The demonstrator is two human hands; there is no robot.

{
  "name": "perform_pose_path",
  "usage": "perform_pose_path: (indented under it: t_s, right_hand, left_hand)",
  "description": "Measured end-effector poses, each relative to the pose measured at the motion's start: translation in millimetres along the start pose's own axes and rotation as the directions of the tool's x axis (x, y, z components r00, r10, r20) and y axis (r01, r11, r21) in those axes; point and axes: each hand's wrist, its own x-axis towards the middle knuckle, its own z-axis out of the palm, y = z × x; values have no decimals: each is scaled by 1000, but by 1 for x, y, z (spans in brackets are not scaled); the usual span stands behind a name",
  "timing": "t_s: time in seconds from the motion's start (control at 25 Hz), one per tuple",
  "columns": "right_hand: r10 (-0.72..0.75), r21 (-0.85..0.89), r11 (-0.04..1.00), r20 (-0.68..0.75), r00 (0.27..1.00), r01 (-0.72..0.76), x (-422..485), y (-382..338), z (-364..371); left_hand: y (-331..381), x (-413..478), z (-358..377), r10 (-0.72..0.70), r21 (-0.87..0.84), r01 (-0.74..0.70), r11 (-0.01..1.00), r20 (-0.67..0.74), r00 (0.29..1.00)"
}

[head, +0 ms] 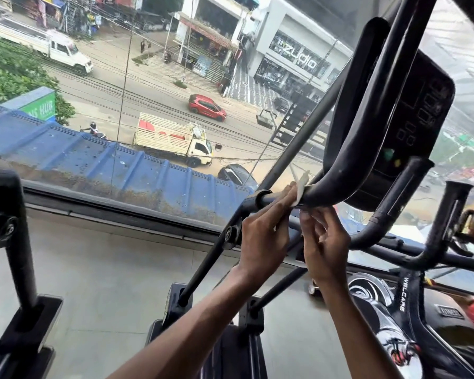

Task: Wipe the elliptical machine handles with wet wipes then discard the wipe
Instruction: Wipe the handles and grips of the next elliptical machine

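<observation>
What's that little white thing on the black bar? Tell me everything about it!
It is a wet wipe, thin, pale and crumpled, looking like soft damp cloth. It is wrapped around the black padded handle where the bar curves upward, with one corner poking up above the bar. The left hand presses it against the handle from below, and the right hand pinches its lower edge. Most of it is hidden behind the fingers.

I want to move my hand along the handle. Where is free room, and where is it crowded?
Free: the curved handle rising right of the wipe. Crowded: by the joint, where the left hand and right hand meet.
</observation>
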Motion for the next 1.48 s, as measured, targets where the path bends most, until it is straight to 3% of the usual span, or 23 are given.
perform_pose_path:
  t_s: [0.16,0.28,0.48,0.68,0.8,0.96,1.32,1.48]
  right_hand:
    - [-97,48,994,-70,993,101,8,-32,-7]
    - [-46,75,996,-47,998,50,11,-45,-11]
    - [-60,-22,998,-12,998,60,10,-50,-21]
    - [-35,-3,999,4,999,35,10,-53,-25]
    - [-36,-14,999,-20,999,35,11,-50,-25]
    - [-17,12,1000,9,1000,16,12,-47,-27]
    - [-16,19,1000,23,1000,15,12,-46,-29]
    - [-17,61,998,55,998,14,12,-53,-29]
  left_hand:
    - [1,0,0,48,24,-48,999,-3,999]
    - [1,-6,3,-23,57,26,998,-39,999]
    - [26,-17,10,78,14,-77,997,-81,994]
    - [7,-17,13,-199,74,205,976,-81,977]
    - [44,-11,16,-84,-7,84,996,-155,984]
    - [56,-2,12,116,-14,-118,993,-129,985]
    - [78,33,-3,122,-26,-123,992,-3,992]
    - [81,30,-16,177,63,-181,981,69,982]
